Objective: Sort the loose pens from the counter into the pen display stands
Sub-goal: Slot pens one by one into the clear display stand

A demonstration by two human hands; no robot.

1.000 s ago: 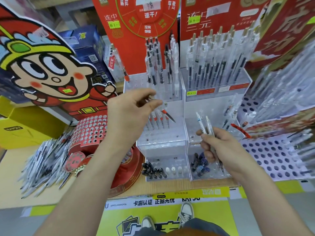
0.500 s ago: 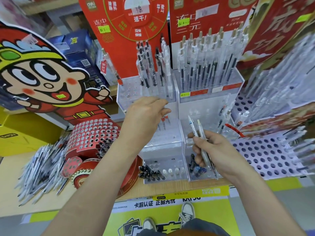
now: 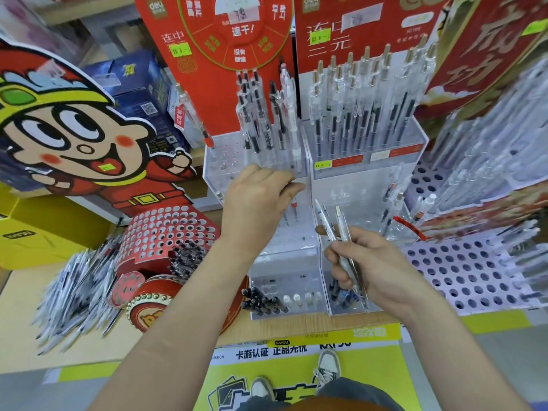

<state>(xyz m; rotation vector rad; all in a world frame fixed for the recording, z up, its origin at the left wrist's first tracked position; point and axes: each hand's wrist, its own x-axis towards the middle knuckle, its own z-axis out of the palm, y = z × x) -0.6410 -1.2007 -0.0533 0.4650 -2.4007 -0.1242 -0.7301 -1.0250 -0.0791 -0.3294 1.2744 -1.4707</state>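
Two pale pens (image 3: 321, 216) aslant in the right hand (image 3: 382, 268); loose pen heap (image 3: 71, 295) far left; clear tiered stands (image 3: 286, 264) partly full.

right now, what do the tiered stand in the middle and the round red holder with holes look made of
Tiered stand: clear glossy plastic, probably acrylic; the items inside show through its walls. Round red holder: likely printed cardboard, matte, with punched holes; thin plastic is possible.
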